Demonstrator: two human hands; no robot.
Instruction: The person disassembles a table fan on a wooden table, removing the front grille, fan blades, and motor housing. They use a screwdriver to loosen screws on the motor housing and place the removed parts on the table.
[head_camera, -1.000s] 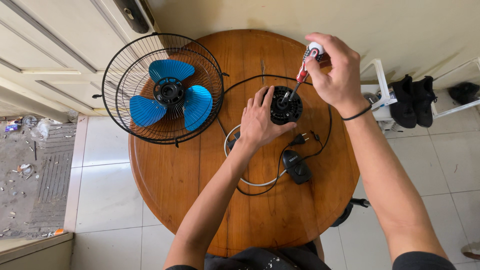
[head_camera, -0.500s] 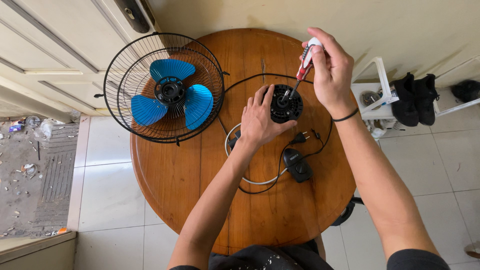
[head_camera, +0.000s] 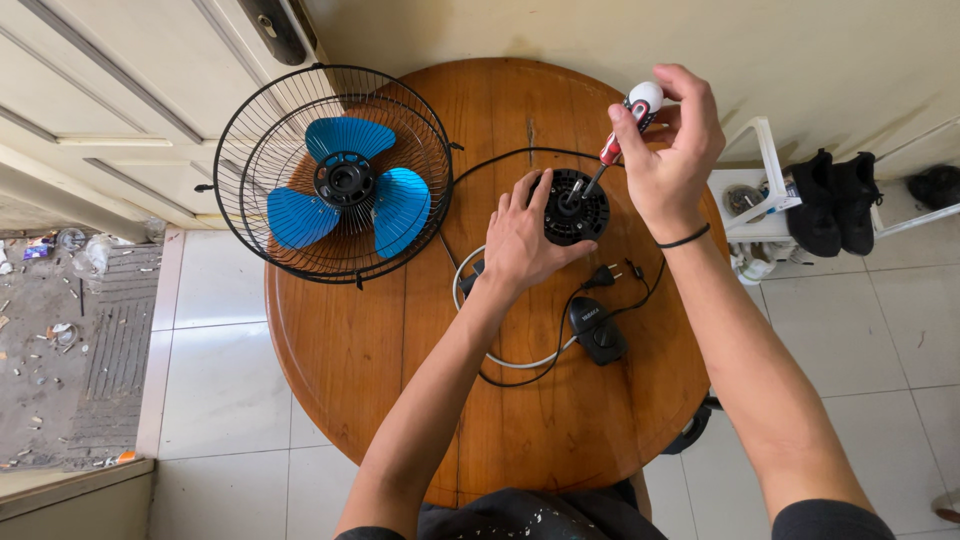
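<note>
Round black vented fan motor (head_camera: 577, 208)

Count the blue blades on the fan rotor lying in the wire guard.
3. On the blue fan rotor inside the wire guard on the round table: one blade points up, one lower left, one lower right. None seems hidden.

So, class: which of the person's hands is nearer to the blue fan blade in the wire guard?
Left. The left hand rests on the black motor, just right of the blue fan blade. The right hand holds the screwdriver beyond the motor, farther away.
</note>
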